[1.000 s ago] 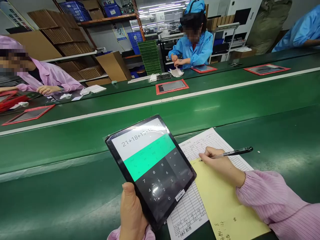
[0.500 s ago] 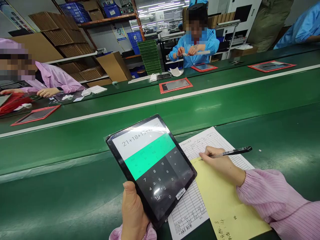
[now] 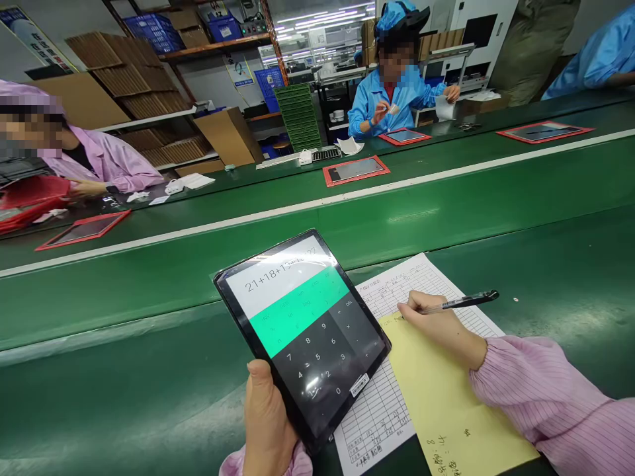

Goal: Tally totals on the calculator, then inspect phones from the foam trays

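My left hand [image 3: 268, 413] grips the lower left edge of a black tablet [image 3: 307, 344], tilted up toward me. Its screen shows a calculator with a sum that begins 21+18. My right hand [image 3: 441, 324] is closed around a black pen [image 3: 471, 299], and rests on a yellow sheet [image 3: 446, 396]. The pen's tip is at the sheet's top left corner, mostly hidden by my fingers. Some handwriting stands near the sheet's lower edge. Beneath the yellow sheet lies a white printed form [image 3: 377, 403] with a table and handwritten figures, partly covered by the tablet.
A green conveyor [image 3: 446, 178] runs across, carrying red-framed panels such as the middle one [image 3: 356, 170]. Across it sit a person in blue [image 3: 387, 99] and a person in pink [image 3: 99, 152] holding a red pouch [image 3: 34, 198]. Behind them stand stacked green trays [image 3: 299, 118] and cartons.
The red-framed panels have shifted slightly right. The person in blue has moved their hands apart, one now out to the side with a white piece. My hands have barely moved.
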`<act>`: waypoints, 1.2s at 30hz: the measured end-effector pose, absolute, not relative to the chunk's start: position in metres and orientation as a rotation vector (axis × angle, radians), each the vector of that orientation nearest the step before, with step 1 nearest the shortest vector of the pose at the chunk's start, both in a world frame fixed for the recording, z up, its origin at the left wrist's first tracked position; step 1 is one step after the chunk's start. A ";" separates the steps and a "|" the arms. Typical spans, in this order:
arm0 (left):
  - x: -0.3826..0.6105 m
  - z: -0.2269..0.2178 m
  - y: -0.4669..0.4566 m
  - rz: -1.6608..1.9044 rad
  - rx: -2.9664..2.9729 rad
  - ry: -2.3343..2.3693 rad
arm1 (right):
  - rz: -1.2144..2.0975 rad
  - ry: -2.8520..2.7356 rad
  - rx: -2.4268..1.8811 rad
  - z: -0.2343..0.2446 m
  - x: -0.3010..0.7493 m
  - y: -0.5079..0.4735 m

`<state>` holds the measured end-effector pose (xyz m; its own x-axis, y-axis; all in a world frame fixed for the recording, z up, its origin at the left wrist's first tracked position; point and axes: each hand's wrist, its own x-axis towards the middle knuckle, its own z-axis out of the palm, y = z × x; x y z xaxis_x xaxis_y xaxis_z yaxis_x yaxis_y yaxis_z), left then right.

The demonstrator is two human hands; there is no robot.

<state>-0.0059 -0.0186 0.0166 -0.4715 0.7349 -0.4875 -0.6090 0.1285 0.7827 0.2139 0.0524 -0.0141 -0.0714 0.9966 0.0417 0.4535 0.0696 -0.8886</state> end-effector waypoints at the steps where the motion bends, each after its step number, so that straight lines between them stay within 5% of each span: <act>1: -0.006 0.016 -0.019 1.589 0.135 1.319 | 0.949 -1.625 -1.470 -0.014 0.214 0.052; 19: -0.014 0.009 -0.026 1.549 0.197 1.033 | 0.795 -1.461 -1.347 0.010 0.218 0.047; 24: -0.017 0.011 -0.032 1.390 0.254 0.759 | 0.399 -1.398 -1.171 0.039 0.225 0.019; 32: -0.011 0.007 -0.040 1.242 0.331 0.577 | -0.297 -2.063 -0.590 0.031 0.218 0.000; 36: -0.009 0.006 -0.041 1.234 0.339 0.588 | -0.391 -2.136 -0.581 0.029 0.215 -0.003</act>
<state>-0.0089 -0.0415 0.0060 0.2106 0.9488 -0.2356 -0.7802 0.3083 0.5442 0.2146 -0.0027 0.0289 -0.5181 0.2639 0.8136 0.5349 0.8422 0.0674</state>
